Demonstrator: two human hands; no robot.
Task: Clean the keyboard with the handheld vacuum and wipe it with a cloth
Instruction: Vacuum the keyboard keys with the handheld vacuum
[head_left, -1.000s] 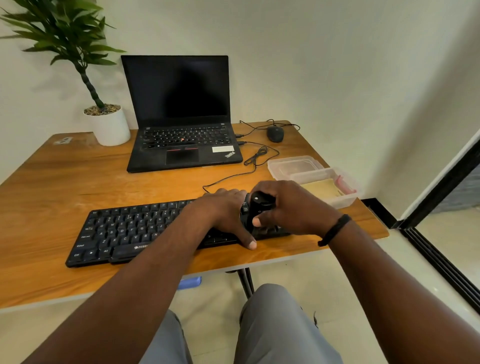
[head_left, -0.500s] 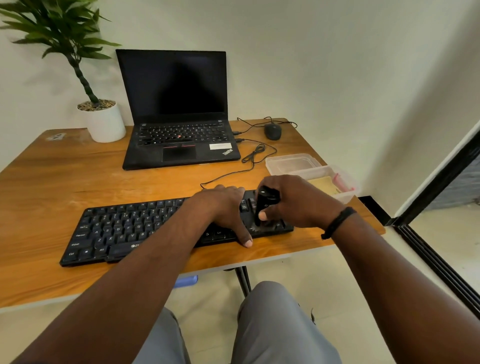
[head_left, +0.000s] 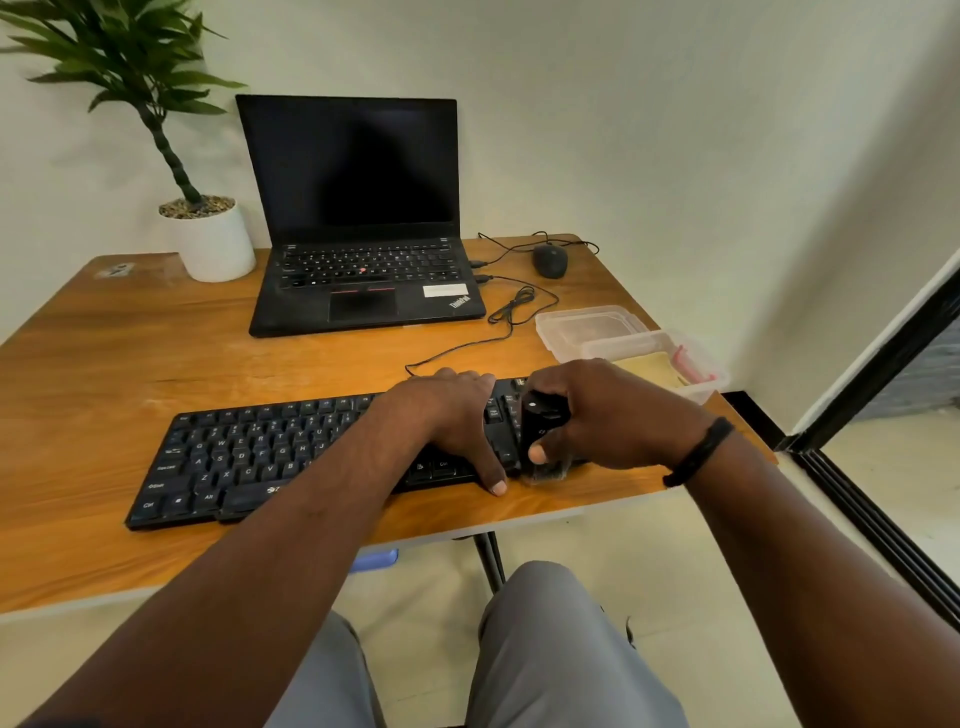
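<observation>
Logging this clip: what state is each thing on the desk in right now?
Laptop: lid open, screen dark.
Keyboard: flat on the desk, left hand resting on it.
Handheld vacuum: upright on the keys, gripped by the right hand.
Container: open, yellow cloth inside.
Lid: off, beside it.

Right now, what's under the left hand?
The left hand rests flat on the black keyboard, covering keys right of centre. Those keys are hidden. The right hand holds the handheld vacuum on the keyboard's right end.
</observation>
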